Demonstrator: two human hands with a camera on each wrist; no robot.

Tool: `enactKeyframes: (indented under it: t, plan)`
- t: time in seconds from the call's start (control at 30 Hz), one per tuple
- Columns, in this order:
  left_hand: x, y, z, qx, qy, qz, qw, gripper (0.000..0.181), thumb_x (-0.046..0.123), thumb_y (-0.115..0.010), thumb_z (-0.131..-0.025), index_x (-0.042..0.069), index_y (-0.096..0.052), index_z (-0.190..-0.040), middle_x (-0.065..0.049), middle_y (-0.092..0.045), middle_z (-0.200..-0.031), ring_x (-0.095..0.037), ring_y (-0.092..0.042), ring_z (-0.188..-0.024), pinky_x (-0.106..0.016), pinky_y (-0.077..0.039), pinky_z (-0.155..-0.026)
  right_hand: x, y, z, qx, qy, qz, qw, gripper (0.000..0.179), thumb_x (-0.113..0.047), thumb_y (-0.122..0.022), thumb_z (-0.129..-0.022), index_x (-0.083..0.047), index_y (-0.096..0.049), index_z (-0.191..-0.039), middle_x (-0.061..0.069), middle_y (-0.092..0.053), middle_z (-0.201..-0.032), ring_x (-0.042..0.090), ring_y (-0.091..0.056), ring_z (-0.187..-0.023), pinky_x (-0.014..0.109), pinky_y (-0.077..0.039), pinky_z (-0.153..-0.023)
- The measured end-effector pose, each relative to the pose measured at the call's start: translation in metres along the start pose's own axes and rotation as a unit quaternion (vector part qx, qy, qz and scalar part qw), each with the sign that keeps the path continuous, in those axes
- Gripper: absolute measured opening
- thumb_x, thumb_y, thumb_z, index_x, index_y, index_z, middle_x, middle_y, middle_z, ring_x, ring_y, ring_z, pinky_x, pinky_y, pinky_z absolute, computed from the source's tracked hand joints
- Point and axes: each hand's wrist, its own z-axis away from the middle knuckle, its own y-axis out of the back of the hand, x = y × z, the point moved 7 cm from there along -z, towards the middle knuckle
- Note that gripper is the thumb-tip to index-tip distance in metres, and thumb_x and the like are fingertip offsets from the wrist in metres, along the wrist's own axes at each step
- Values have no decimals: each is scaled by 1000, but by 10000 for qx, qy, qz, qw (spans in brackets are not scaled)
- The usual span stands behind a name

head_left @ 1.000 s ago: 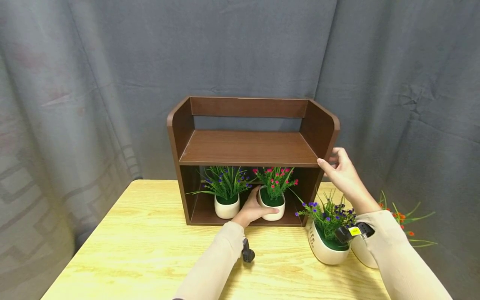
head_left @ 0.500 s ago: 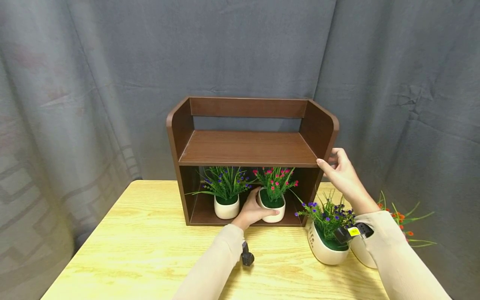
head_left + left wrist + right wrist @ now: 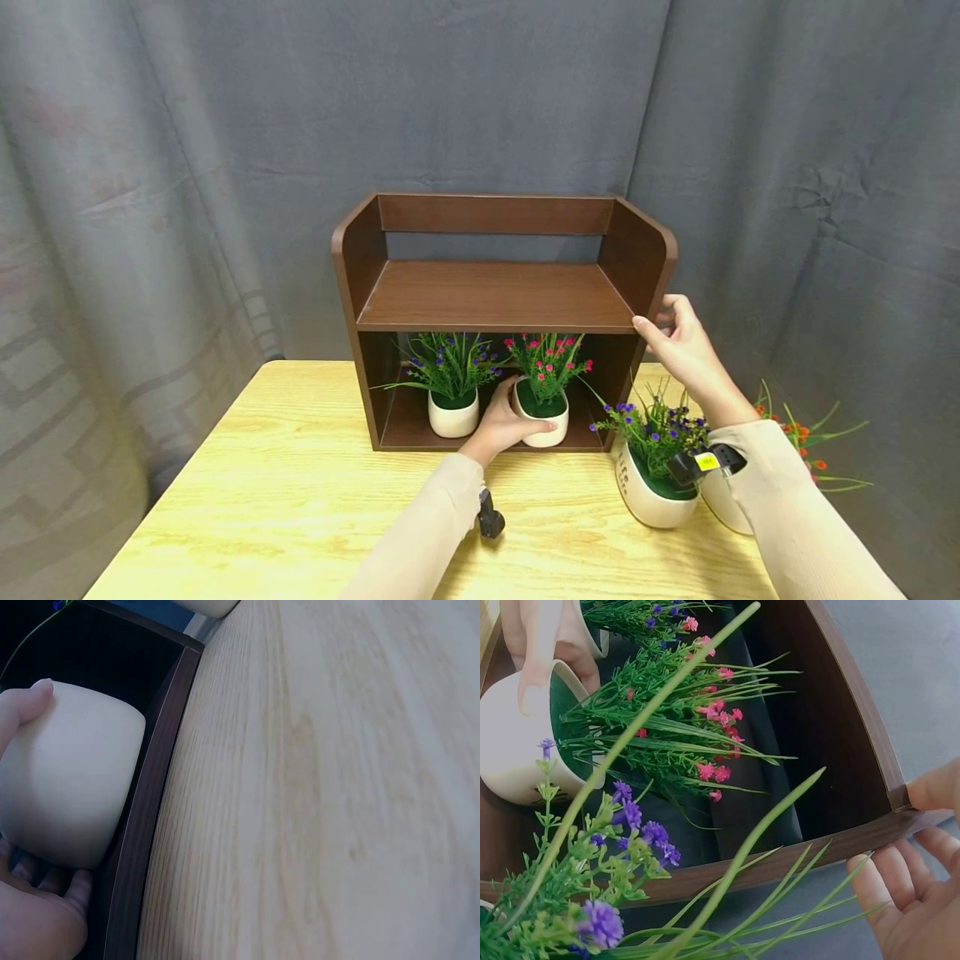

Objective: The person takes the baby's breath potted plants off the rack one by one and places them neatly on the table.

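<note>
A grey fabric curtain (image 3: 510, 100) filled the background. In front of it lay a pale yellow wood-grain worktop (image 3: 300, 483), on which stood a dark brown wooden two-tier shelf (image 3: 495, 296). Near the shelf's right end, a white pot with dark lettering and purple flowers (image 3: 648, 504) sat on the worktop. Just beside it was a white pot with orange flowers (image 3: 726, 504), partly hidden by a beige sleeve (image 3: 795, 500).

In the lower compartment, a white pot with blue-purple flowers (image 3: 453, 418) stood toward the left. To its right was a rounded white pot with pink flowers (image 3: 543, 438), within the grasp of the left hand (image 3: 501, 427), which was spread only as wide as the pot: thumb across the front, fingers around the far side. The right hand (image 3: 686, 350) was well apart from that pot, gripping the shelf's right side panel, thumb on the front edge and fingers curled around the outside. A small black device (image 3: 491, 517) showed at the left wrist.
</note>
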Motion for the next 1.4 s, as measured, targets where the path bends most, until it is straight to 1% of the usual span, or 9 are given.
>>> enactKeyframes:
  t: [0.2,0.33,0.47,0.7,0.8,1.0,1.13,1.2,1.4]
  plan:
    - [3,5,5,7,-114,74,9999,108,31,-93,-69,9,-31,-154,-12,-40,-150,-32,-44,-134,-47,-39,-106,-1,-1,-1,-22,36,-51,10000,53,-28,-56,-103,6,-34,-137,21,-49,-114,17,-55,-80,22,-45,-66]
    - [6,8,9,44,-283,-41,9996,107,29,-94,-67,7,-32,-152,-13,-42,-147,-32,-45,-133,-46,-39,-107,-3,1,-1,10,42,15,10000,52,-28,-56,-102,6,-35,-136,20,-49,-113,17,-55,-79,24,-44,-65]
    - [6,9,12,35,-279,-56,9996,108,29,-94,-67,6,-33,-152,-12,-43,-147,-30,-45,-133,-45,-38,-108,-3,2,-1,-3,14,102,9999,54,-29,-55,-103,6,-34,-137,21,-47,-115,19,-55,-79,25,-43,-65]
    - [7,10,22,-64,-201,125,9997,105,23,-94,-68,7,-32,-151,-12,-43,-146,-31,-45,-132,-46,-38,-108,-2,0,-1,-36,-88,159,9998,56,-30,-54,-103,6,-31,-139,24,-47,-119,12,-55,-79,24,-44,-66]
    - [8,10,27,-141,-176,136,9997,106,23,-93,-69,5,-30,-152,-13,-42,-147,-31,-45,-132,-46,-37,-108,-2,0,-1,-54,-101,155,9998,58,-31,-54,-103,6,-30,-140,25,-46,-120,14,-55,-80,24,-44,-66]
    - [11,11,35,-322,-229,286,9988,105,21,-93,-69,4,-29,-151,-14,-41,-145,-31,-44,-132,-47,-36,-108,-1,2,0,-38,-83,118,9999,55,-31,-54,-103,5,-32,-139,24,-47,-119,25,-56,-85,25,-44,-66]
    - [12,11,40,-380,-328,180,9986,104,20,-94,-67,5,-32,-149,-12,-43,-142,-30,-47,-129,-47,-38,-107,-1,1,0,-62,-108,159,9998,58,-31,-53,-103,6,-30,-141,26,-46,-122,20,-55,-84,25,-44,-66]
    - [12,11,43,-392,-345,78,9986,104,23,-94,-67,5,-33,-148,-11,-44,-140,-29,-48,-127,-47,-38,-106,-1,1,0,-72,-129,182,9997,59,-32,-53,-103,6,-29,-142,27,-46,-123,16,-55,-82,25,-44,-66]
    - [14,10,55,-393,-397,-296,9980,106,29,-95,-63,5,-35,-147,-10,-45,-140,-29,-48,-127,-48,-38,-106,1,0,0,-71,-123,136,9998,58,-30,-54,-103,6,-29,-141,24,-46,-121,12,-54,-81,24,-44,-66]
